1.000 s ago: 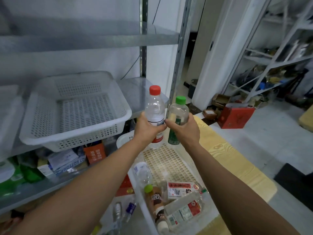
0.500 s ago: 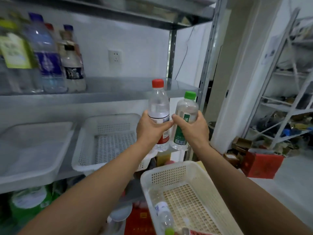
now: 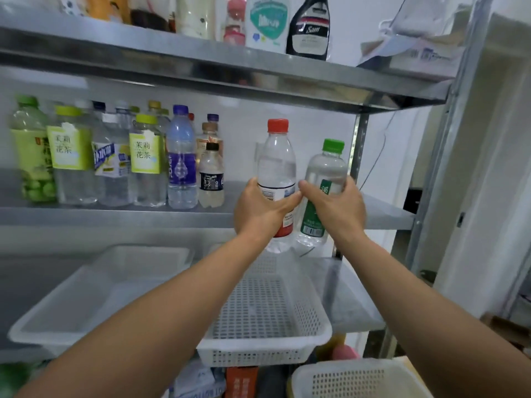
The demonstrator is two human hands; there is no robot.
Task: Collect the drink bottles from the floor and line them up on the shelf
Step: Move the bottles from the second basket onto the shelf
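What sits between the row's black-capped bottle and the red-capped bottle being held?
Nothing: in the head view, bare shelf lies between the black-capped bottle and the red-capped bottle gripped by the left hand.

The person's left forearm (image 3: 161,308) and right forearm (image 3: 416,285) are both bare along all the length that shows, from the wrist to the lower edge of the view. The left hand (image 3: 258,209) and the right hand (image 3: 337,209) are bare as well. Each hand shows mostly its back and its thumb; the nails are too small to judge.
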